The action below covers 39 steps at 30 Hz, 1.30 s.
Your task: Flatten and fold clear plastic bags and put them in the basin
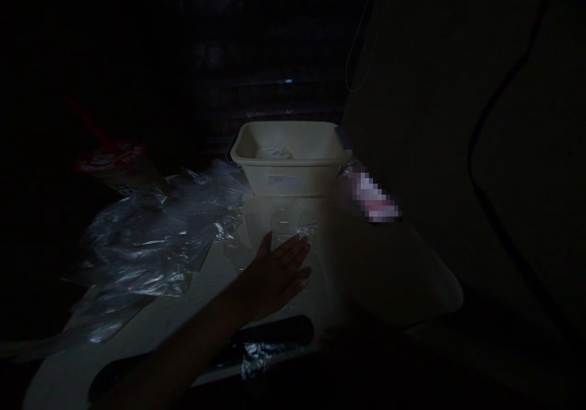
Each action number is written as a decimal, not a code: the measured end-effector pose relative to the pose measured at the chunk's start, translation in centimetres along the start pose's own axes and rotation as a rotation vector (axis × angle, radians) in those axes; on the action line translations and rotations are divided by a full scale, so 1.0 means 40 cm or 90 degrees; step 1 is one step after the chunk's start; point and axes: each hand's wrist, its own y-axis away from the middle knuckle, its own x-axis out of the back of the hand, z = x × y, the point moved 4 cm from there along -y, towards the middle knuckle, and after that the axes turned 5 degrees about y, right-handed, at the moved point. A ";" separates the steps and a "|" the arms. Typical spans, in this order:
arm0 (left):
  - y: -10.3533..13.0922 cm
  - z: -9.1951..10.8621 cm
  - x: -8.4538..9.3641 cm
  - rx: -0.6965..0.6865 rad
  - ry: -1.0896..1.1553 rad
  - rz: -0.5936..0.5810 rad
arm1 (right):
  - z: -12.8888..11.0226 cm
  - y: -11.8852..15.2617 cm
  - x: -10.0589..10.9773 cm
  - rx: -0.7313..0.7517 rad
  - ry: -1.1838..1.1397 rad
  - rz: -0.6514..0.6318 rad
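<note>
The scene is very dark. My left hand (277, 273) reaches in from the lower left, its fingers spread over a clear plastic piece (284, 227) on the pale table (183, 318). Nothing shows in its grasp. Beyond the fingertips stands a cream plastic bin (288, 178) with a label on its front and something whitish inside. To the left lies a heap of clear plastic bags (151, 239). A dark, long object (293, 330) lies near the front edge, partly under my left forearm. My right hand cannot be made out.
A cup with a red lid (112, 157) and red straw stands at the back left. A pinkish, blurred item (375, 199) lies right of the bin. A dark cable (485, 190) hangs at the right. Crinkled shiny plastic (256, 355) is at the front edge.
</note>
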 end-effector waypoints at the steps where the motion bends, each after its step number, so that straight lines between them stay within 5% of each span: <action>1: 0.001 -0.001 -0.002 -0.001 0.001 0.001 | 0.008 0.005 0.007 0.003 -0.003 0.002; 7: -0.002 0.001 -0.001 -0.005 0.035 0.012 | 0.087 -0.031 -0.007 0.021 -0.031 0.002; 11: 0.010 -0.012 0.041 0.034 0.057 0.077 | 0.122 -0.103 0.007 0.046 -0.067 0.047; 15: 0.110 -0.054 0.110 0.233 0.100 0.285 | 0.130 -0.188 0.054 0.021 -0.106 0.083; 19: 0.248 -0.076 0.116 0.445 0.166 0.399 | 0.137 -0.307 0.056 -0.031 -0.140 0.048; 22: 0.279 -0.064 0.088 0.455 0.113 0.381 | 0.134 -0.408 0.027 -0.053 -0.173 0.002; 27: 0.223 -0.017 0.019 0.324 0.013 0.306 | 0.101 -0.532 -0.013 -0.072 -0.113 -0.096; 39: 0.189 0.054 -0.030 0.333 -0.086 0.247 | 0.084 -0.633 -0.083 -0.086 -0.192 -0.253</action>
